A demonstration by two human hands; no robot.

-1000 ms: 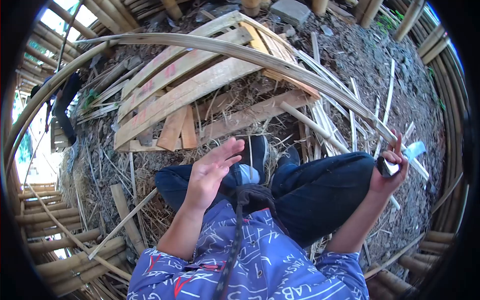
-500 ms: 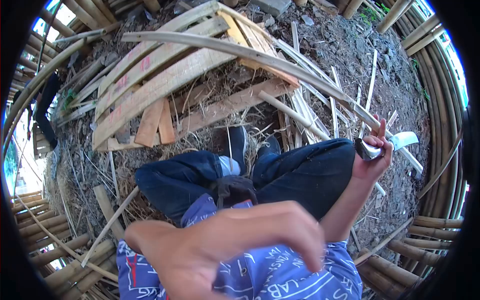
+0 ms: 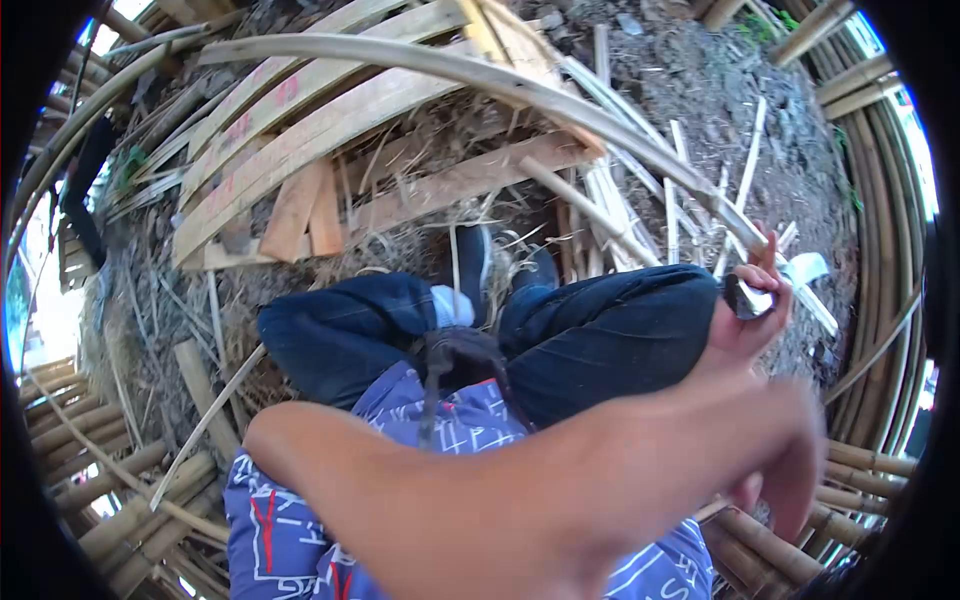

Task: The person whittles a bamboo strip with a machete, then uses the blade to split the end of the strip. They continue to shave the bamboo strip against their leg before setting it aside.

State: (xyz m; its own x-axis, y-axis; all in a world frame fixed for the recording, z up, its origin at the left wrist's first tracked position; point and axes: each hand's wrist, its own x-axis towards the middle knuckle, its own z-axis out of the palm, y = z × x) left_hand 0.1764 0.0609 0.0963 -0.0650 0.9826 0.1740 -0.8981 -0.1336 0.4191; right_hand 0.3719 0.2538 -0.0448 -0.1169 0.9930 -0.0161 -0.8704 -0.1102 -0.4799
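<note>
My right hand [image 3: 750, 310] is closed around a knife [image 3: 748, 298] with a shiny metal handle; its pale blade shows beyond the fingers on the right. One finger points up beside the end of a long curved bamboo strip [image 3: 560, 100], and whether it grips the strip is unclear. My left arm crosses in front of my body, over the blue printed shirt [image 3: 440, 400]. Motion blurs my left hand [image 3: 790, 460], which hangs below and to the right of my right hand. What its fingers do cannot be made out.
Flat wooden slats [image 3: 320, 135] lie on the ground ahead of my bent legs [image 3: 610, 330]. Thin bamboo strips and shavings are scattered around. Bamboo poles [image 3: 885, 250] form a barrier at the right, with more at the lower left. Another person's dark-clothed leg [image 3: 85, 200] shows at far left.
My left hand has swung from in front of my chest to the far right, the forearm now across my body. The right hand still holds the knife. The view has shifted slightly.
</note>
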